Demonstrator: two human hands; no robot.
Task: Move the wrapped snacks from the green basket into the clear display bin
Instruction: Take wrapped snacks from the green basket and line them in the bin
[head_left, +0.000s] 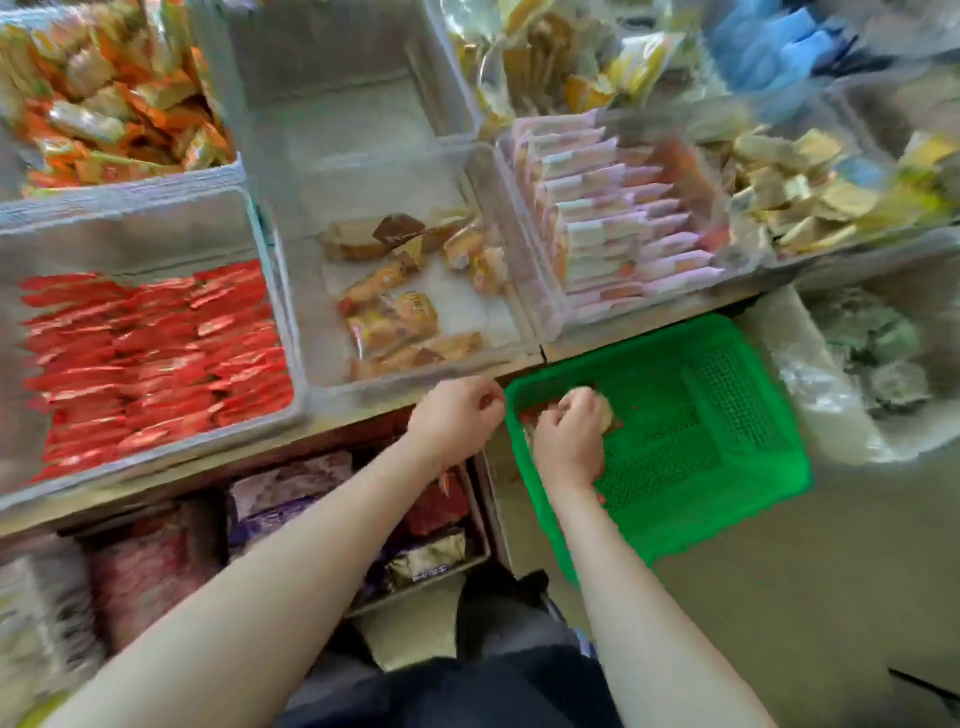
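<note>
The green basket (717, 415) sits low at the right, below the shelf edge, its mesh floor mostly bare. My right hand (569, 436) reaches into its near-left corner, fingers curled around a pale wrapped snack (605, 413). My left hand (460, 415) hovers just left of the basket, in front of the clear display bin (498, 171), with fingers curled; motion blur hides whether it holds anything. That bin holds several brown and orange wrapped snacks (400, 301) lying loose on its floor.
A bin of red packets (156, 364) stands at the left, and a bin of pink packets (623, 223) at the right. An empty clear bin (337, 78) sits behind. Lower shelf boxes (363, 514) lie under my left arm. A clear bag of greenish packs (872, 353) is beside the basket.
</note>
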